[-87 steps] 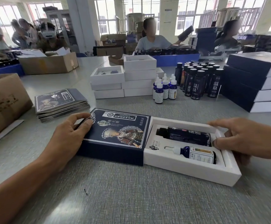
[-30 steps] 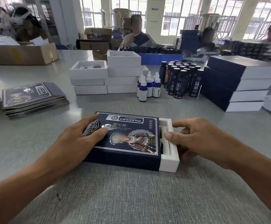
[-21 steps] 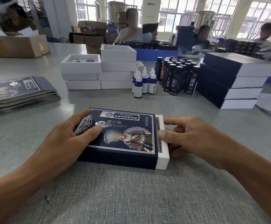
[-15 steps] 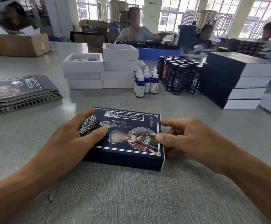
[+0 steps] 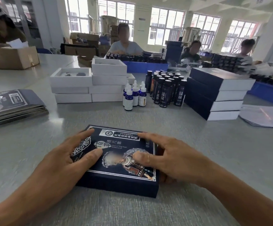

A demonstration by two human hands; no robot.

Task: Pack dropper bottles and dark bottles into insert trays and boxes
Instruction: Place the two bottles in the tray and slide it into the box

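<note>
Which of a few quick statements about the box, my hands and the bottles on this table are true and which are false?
1. Both hands rest on the dark blue box. True: left hand, right hand.
2. The white tray sticks out of the box. False: no tray shows; the box looks closed.
3. The dropper bottles stand left of the dark bottles. True.
4. The stack of finished boxes is on the left. False: it is on the right.
5. The dropper bottles lie flat. False: they stand upright.
</note>
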